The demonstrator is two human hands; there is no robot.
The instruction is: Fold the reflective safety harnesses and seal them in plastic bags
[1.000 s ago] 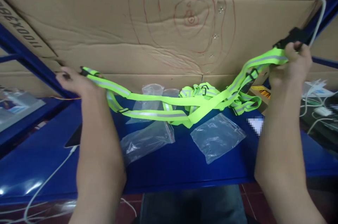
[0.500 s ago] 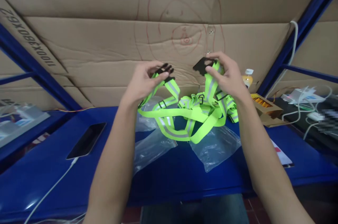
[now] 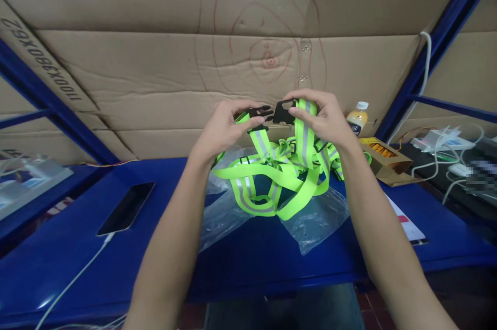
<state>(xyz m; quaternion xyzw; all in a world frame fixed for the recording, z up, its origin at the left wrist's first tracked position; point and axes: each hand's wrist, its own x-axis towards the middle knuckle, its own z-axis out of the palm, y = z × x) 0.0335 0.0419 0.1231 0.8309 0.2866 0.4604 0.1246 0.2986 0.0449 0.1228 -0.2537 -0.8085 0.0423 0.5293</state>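
Note:
Between my hands hangs a neon-yellow reflective harness [image 3: 260, 209] with grey stripes, its straps bunched above the blue shelf. My left hand [image 3: 227, 125] pinches the pronged black buckle half [image 3: 261, 112], prongs pointing right. My right hand [image 3: 322, 115] grips the black socket buckle half [image 3: 283, 112] with a strap hanging below it. The prong tips are at the socket's edge; whether they touch I cannot tell. Behind the straps lie more bunched neon straps [image 3: 337, 156]. Clear plastic bags [image 3: 316, 221] lie beneath.
A charging phone [image 3: 127, 207] lies left on the blue shelf [image 3: 97, 262]. At the right are a bottle [image 3: 357, 117], an open cardboard box [image 3: 392, 164], a printed sheet [image 3: 406, 221] and a power strip with cables [image 3: 442, 141]. A cardboard wall [image 3: 155, 71] stands behind.
Both hands have come closer together, bringing the buckle halves nearly end to end. The socket half has turned more level, and the harness straps have shifted with the hands.

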